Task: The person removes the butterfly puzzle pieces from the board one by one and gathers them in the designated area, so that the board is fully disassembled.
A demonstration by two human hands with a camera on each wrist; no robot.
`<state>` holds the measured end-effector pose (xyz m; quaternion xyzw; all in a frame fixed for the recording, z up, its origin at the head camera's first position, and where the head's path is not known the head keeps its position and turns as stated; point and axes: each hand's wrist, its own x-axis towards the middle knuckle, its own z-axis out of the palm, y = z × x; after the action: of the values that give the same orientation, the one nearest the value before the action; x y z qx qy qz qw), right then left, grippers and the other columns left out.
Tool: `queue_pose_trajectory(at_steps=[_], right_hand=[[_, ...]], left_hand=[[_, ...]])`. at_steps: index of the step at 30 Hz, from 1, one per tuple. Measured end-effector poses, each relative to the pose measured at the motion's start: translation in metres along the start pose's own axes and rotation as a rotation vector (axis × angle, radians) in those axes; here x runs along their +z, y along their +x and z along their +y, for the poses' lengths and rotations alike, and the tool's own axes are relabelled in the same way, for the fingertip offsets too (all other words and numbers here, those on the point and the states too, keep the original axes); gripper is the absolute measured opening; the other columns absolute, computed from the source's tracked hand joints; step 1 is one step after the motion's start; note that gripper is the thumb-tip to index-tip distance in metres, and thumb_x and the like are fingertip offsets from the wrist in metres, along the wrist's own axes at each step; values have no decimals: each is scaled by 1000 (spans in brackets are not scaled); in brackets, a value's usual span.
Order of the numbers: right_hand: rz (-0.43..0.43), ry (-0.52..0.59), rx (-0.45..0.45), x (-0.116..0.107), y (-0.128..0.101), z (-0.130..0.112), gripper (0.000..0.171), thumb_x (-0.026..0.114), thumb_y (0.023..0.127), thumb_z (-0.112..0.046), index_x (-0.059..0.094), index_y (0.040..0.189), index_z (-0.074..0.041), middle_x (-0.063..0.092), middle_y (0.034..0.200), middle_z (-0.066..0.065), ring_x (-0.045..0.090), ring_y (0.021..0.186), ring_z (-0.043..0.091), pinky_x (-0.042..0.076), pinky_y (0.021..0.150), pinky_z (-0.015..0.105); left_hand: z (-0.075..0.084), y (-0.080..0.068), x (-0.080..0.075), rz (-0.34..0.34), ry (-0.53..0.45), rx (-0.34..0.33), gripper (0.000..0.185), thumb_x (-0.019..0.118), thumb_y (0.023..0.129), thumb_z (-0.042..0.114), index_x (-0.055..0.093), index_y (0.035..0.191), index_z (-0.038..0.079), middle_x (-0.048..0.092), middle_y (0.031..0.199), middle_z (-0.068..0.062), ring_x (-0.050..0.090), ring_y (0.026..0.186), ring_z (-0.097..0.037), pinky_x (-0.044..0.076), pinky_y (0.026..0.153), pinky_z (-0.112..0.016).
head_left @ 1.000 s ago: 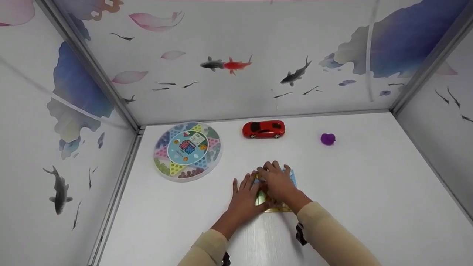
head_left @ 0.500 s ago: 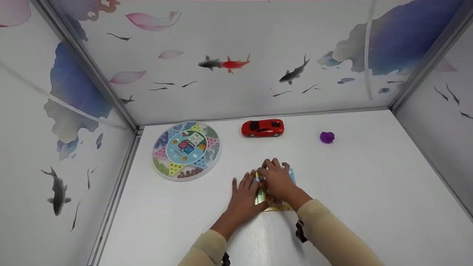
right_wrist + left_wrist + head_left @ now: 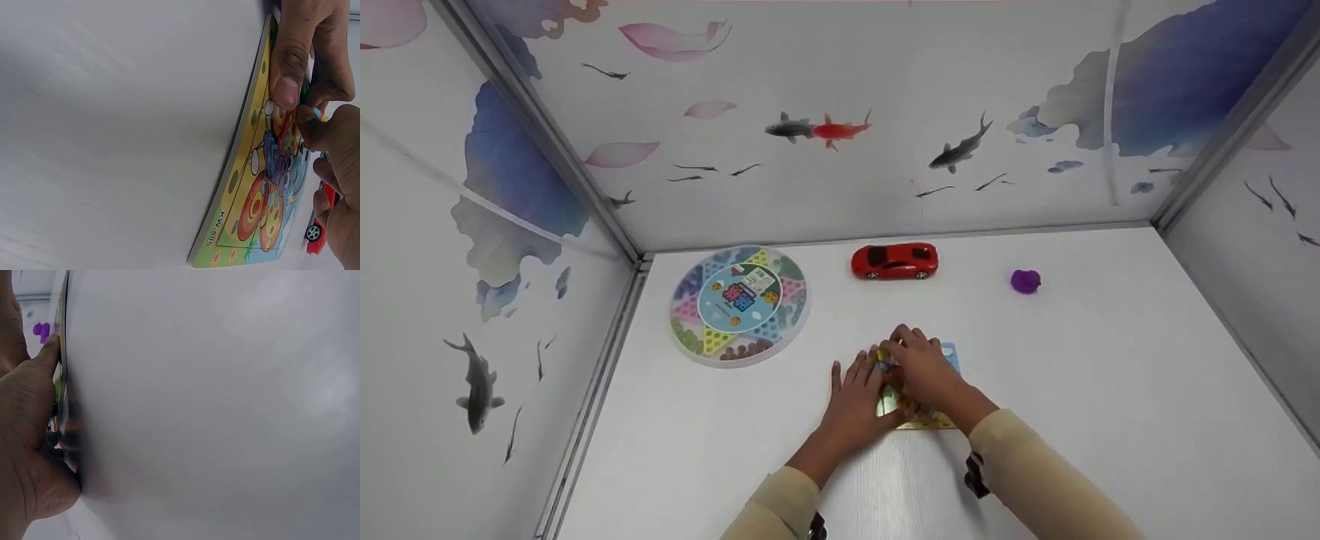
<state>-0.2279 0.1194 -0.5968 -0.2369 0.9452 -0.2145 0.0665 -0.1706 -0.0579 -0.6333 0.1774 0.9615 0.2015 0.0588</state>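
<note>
A jigsaw puzzle board (image 3: 928, 424) with a butterfly picture lies flat on the table, partly under both hands. In the right wrist view the puzzle board (image 3: 239, 185) shows its yellow border, the print KW-805 and red-orange wings. My left hand (image 3: 851, 409) rests along its left side, fingers straight, thumb (image 3: 286, 84) pressing on the near part. Over the board's upper middle, my right hand (image 3: 926, 371) has curled fingers and pinches a small yellow puzzle piece (image 3: 883, 354), mostly hidden by the fingers. The left wrist view catches the left hand (image 3: 28, 410) at the board's edge.
A round Chinese checkers set (image 3: 739, 307) lies at the back left of the white table (image 3: 720, 450). Near the back wall stands a red toy car (image 3: 895, 262), with a small purple object (image 3: 1025, 282) to its right. Printed panels enclose the back and sides.
The right hand shifts slightly and its outer fingers draw in, showing more of the board's blue corner. The yellow piece between the hands changes its angle. The left hand stays in place.
</note>
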Motion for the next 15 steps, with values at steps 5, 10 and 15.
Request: queue_pose_trajectory(at_steps=[5,10,15], right_hand=[[-51,103,-6,-3,-2,1,44,77,105,-12,68,149,-13,57,142,9,52,129,29,55,113,54],[-92,121,-65,-7,-5,6,48,71,109,-12,63,156,-10,53,143,9,47,130,26,58,112,48],[-106,85,-106,-11,-6,10,49,70,109,-12,62,157,-8,53,144,13,48,131,28,58,113,49]], left_hand=[[1,-2,-1,0,-25,4,99,65,101,71,34,174,12,27,185,-10,24,172,-34,16,135,-73],[0,-3,-4,0,-50,10,95,64,103,70,37,173,13,25,185,-10,23,173,-34,14,136,-73],[-2,-1,-4,-8,-65,17,94,63,103,70,37,172,13,23,186,-10,21,173,-34,13,135,-74]])
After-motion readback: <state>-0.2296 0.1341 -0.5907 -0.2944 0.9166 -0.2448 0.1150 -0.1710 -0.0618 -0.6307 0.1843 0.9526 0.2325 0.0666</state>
